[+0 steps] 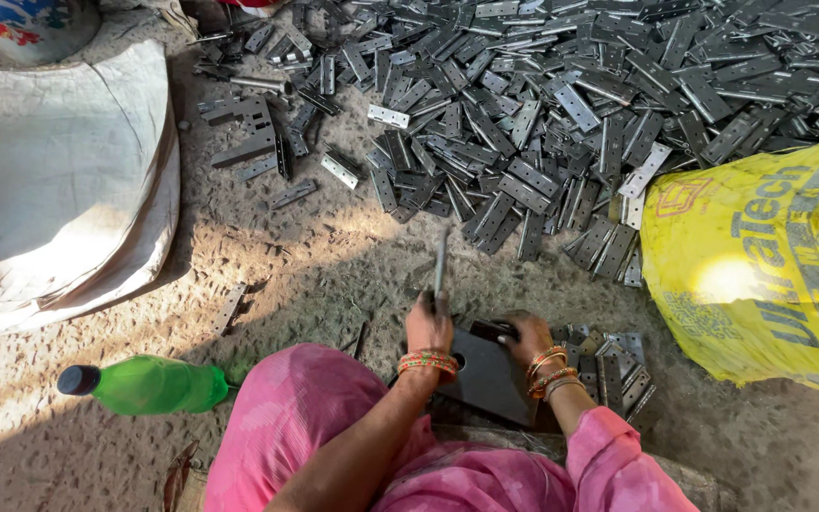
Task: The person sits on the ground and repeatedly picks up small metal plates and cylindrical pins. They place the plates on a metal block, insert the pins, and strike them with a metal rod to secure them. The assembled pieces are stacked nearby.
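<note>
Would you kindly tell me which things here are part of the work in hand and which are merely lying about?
In use:
left hand gripping thin metal rod
right hand on dark flat metal block
grey metal hinge pile

Lying about:
green plastic bottle
yellow printed sack
white woven sack

1 view is supplied: a head-worn camera that looks steeply down, almost vertically, at the person's own lap and the floor (334, 256) ahead. The person's body enters from the bottom edge, so the top of the frame is the far side. The hands, left hand (428, 327) and right hand (526, 338), sit near the lower centre, close to the lens. The pile of metal hinges (561, 104) fills the upper part, farther off. A white sack (49, 180) borders the left edge and a yellow sack (760, 256) the right edge. No second view exists for overlap.
</note>
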